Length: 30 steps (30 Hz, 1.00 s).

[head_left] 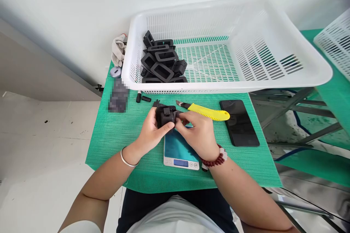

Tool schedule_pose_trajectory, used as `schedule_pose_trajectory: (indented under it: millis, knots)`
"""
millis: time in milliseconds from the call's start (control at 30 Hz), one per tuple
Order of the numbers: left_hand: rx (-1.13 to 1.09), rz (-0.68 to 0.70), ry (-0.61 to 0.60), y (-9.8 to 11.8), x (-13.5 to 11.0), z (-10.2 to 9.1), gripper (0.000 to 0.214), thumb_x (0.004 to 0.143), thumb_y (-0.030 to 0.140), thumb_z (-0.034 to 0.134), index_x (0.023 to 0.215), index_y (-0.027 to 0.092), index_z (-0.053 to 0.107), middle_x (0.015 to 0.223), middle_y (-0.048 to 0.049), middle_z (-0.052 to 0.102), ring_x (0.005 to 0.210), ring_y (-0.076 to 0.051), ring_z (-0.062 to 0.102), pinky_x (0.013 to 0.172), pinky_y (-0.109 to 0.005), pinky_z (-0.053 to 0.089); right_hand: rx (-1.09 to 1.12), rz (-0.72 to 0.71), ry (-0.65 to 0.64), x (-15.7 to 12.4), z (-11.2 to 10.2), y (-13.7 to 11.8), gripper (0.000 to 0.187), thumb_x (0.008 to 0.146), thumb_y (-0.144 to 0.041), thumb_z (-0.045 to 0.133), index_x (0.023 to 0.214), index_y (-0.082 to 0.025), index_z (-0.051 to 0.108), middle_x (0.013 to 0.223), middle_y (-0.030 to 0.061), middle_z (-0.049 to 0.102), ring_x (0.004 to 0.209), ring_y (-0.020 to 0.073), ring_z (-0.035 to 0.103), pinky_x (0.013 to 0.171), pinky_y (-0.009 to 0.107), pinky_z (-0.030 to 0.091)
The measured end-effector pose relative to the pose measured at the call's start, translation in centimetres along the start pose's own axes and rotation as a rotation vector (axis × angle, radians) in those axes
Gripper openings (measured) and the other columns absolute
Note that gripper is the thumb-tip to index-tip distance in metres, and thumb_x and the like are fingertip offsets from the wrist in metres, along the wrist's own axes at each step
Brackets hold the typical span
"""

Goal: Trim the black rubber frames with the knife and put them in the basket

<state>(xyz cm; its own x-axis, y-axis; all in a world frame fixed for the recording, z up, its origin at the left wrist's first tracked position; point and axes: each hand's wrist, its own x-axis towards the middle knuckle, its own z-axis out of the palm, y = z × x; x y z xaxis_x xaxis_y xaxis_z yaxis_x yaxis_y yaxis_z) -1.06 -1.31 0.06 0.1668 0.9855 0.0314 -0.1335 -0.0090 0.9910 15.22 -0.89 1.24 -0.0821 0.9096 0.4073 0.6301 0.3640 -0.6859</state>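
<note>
A black moulded plastic part (pixel 165 118) is held up over the digital scale's far edge. My left hand (pixel 153 128) grips it from the left, the thumb laid across its near face. At its right side, my right hand (pixel 197 129) has thumb and fingers pinched together against the edge; the fingertips are partly hidden. Below both hands lies the small digital scale (pixel 179 149), with a blue-green plate and a lit display. Just beyond the right hand is a yellow utility knife (pixel 209 112), its blade pointing left.
A large white plastic basket (pixel 191 86) stands behind, with several black frame-like parts (pixel 162 71) at its left. A black phone (pixel 242 123) lies at the right on the green mesh cover (pixel 115 145). Marker pieces (pixel 139 97), a cloth (pixel 118 51) and a blurred-out object (pixel 118 96) are at the left.
</note>
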Motion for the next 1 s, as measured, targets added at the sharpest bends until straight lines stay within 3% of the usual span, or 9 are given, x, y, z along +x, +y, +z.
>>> schedule_pose_trajectory:
  millis: [67, 133, 300, 400, 533, 700, 833, 1000]
  knots:
    - [-0.003, -0.004, 0.049, 0.2, 0.0, 0.0, 0.040, 0.075, 0.043, 0.072, 0.102, 0.021, 0.052, 0.096, -0.0038, 0.060, 0.088, -0.017, 0.060, 0.073, -0.029, 0.051, -0.072, 0.033, 0.094, 0.2, -0.3, 0.6, 0.015, 0.081, -0.021, 0.055, 0.069, -0.020, 0.063, 0.063, 0.0029, 0.063, 0.058, 0.0162, 0.056, 0.058, 0.031, 0.045]
    - [-0.027, -0.014, 0.079, 0.3, 0.0, -0.2, 0.042, 0.074, 0.046, 0.073, 0.101, 0.020, 0.053, 0.095, -0.0041, 0.061, 0.086, -0.017, 0.060, 0.071, -0.029, 0.051, -0.028, 0.121, 0.110, 0.5, -0.7, 1.1, 0.017, 0.082, -0.024, 0.056, 0.067, -0.020, 0.063, 0.059, 0.0016, 0.061, 0.054, 0.0151, 0.054, 0.057, 0.031, 0.044]
    - [-0.073, -0.048, 0.097, 0.4, 0.3, -0.4, 0.049, 0.072, 0.052, 0.072, 0.103, 0.020, 0.054, 0.103, -0.0069, 0.062, 0.097, -0.021, 0.060, 0.079, -0.032, 0.051, 0.494, 0.346, -0.191, 0.9, -0.9, 1.4, 0.021, 0.084, -0.037, 0.059, 0.075, -0.021, 0.068, 0.069, 0.0009, 0.068, 0.065, 0.0166, 0.063, 0.060, 0.030, 0.051]
    - [-0.085, -0.070, 0.102, 0.4, 0.4, -0.5, 0.051, 0.071, 0.055, 0.071, 0.103, 0.020, 0.054, 0.101, -0.0069, 0.063, 0.097, -0.022, 0.061, 0.079, -0.033, 0.051, 0.636, 0.384, -0.277, 0.8, -0.6, 1.2, 0.023, 0.084, -0.042, 0.060, 0.079, -0.021, 0.069, 0.074, 0.0013, 0.070, 0.072, 0.0173, 0.065, 0.067, 0.031, 0.054]
    - [-0.079, -0.067, 0.057, 0.4, 0.2, -0.3, 0.048, 0.072, 0.053, 0.071, 0.102, 0.020, 0.053, 0.102, -0.0070, 0.063, 0.099, -0.023, 0.060, 0.082, -0.035, 0.051, 0.537, 0.283, -0.292, 0.7, -0.4, 0.8, 0.019, 0.082, -0.039, 0.063, 0.077, -0.020, 0.068, 0.079, 0.0017, 0.070, 0.075, 0.0170, 0.064, 0.071, 0.031, 0.052]
    - [-0.082, -0.035, -0.034, 0.1, 0.0, 0.0, 0.044, 0.076, 0.048, 0.069, 0.105, 0.021, 0.051, 0.104, -0.0060, 0.060, 0.101, -0.021, 0.059, 0.084, -0.034, 0.050, 0.314, 0.105, -0.209, 0.4, -0.2, 0.2, 0.017, 0.083, -0.024, 0.058, 0.067, -0.020, 0.060, 0.066, -0.0010, 0.064, 0.062, 0.0131, 0.057, 0.061, 0.027, 0.046]
    - [-0.103, -0.041, -0.024, 0.1, -0.1, 0.4, 0.045, 0.077, 0.049, 0.068, 0.107, 0.021, 0.049, 0.105, -0.0054, 0.059, 0.100, -0.020, 0.058, 0.082, -0.032, 0.050, 0.151, -0.023, -0.088, 0.3, 0.3, -0.1, 0.015, 0.087, -0.021, 0.053, 0.071, -0.021, 0.054, 0.066, -0.0003, 0.057, 0.062, 0.0134, 0.053, 0.059, 0.028, 0.042]
    - [-0.134, -0.084, -0.012, 0.3, -0.2, 0.9, 0.050, 0.074, 0.054, 0.069, 0.105, 0.021, 0.049, 0.101, -0.0048, 0.060, 0.097, -0.020, 0.058, 0.082, -0.033, 0.050, 0.057, -0.150, -0.043, 0.4, 0.5, -0.2, 0.018, 0.092, -0.019, 0.044, 0.074, -0.022, 0.046, 0.069, 0.0013, 0.052, 0.067, 0.0158, 0.049, 0.064, 0.031, 0.043]
